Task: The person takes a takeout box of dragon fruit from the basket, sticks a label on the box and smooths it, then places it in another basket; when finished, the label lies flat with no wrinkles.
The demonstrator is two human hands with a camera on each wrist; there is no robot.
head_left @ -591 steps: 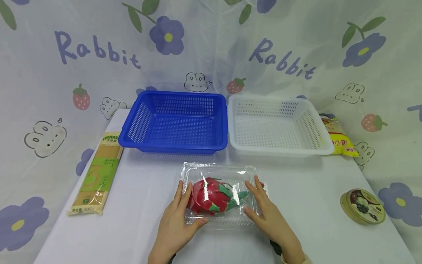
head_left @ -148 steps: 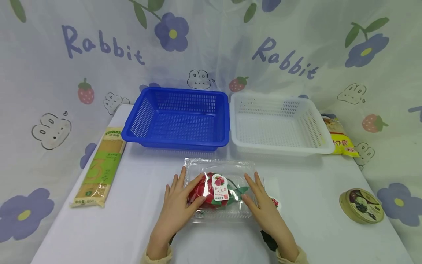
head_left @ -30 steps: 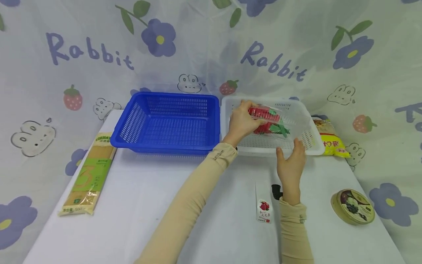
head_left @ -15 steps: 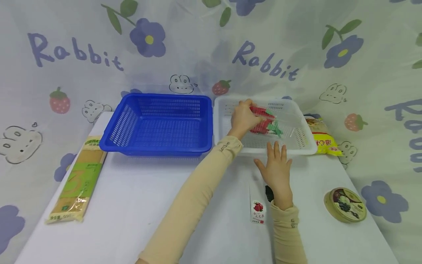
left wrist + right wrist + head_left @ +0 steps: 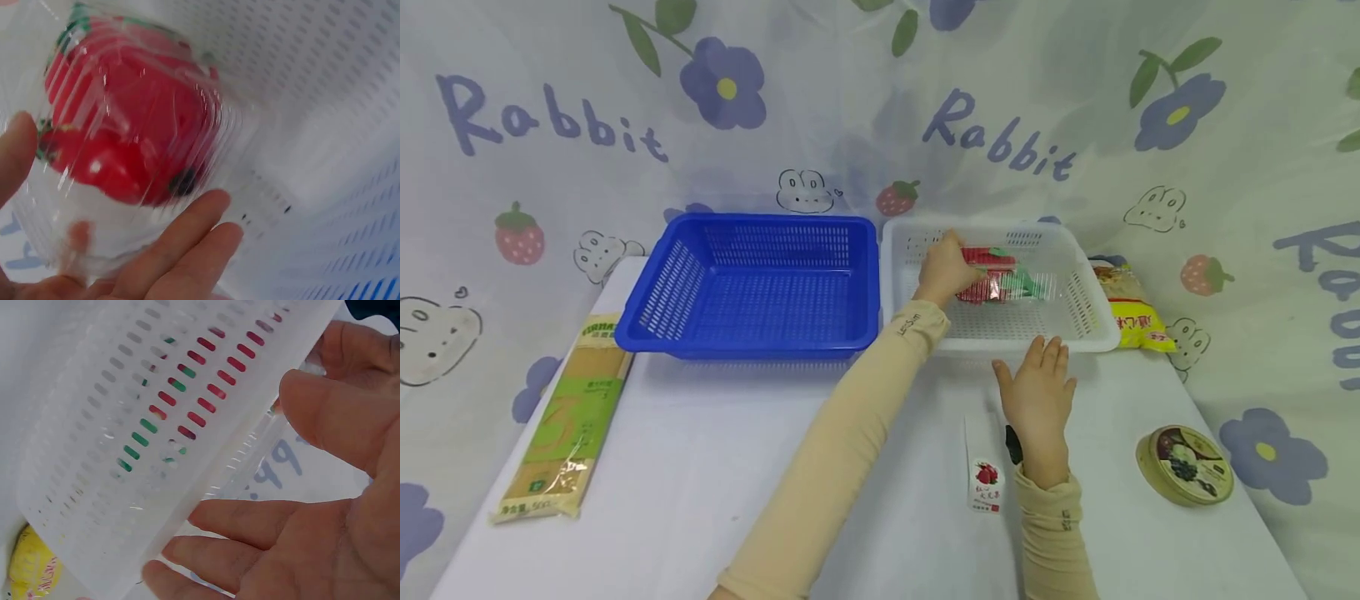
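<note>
Inside the white basket, my left hand grips one end of a clear plastic clamshell box. A red and green dragon fruit shows through the ribbed plastic. In the left wrist view, the thumb lies at one side of the box and the fingers along another. My right hand is spread with straight fingers, its fingertips at the front rim of the white basket. Through the basket's slots, the right wrist view shows the fruit's red and green.
A blue basket stands left of the white one. Spaghetti lies at the left edge, a yellow bag behind the white basket's right side, a round tin at right. A label strip lies near my right wrist.
The box, earlier between both hands on the table, has gone into the white basket with my left hand. It has levelled out there over the last second. My right hand has turned palm down.
</note>
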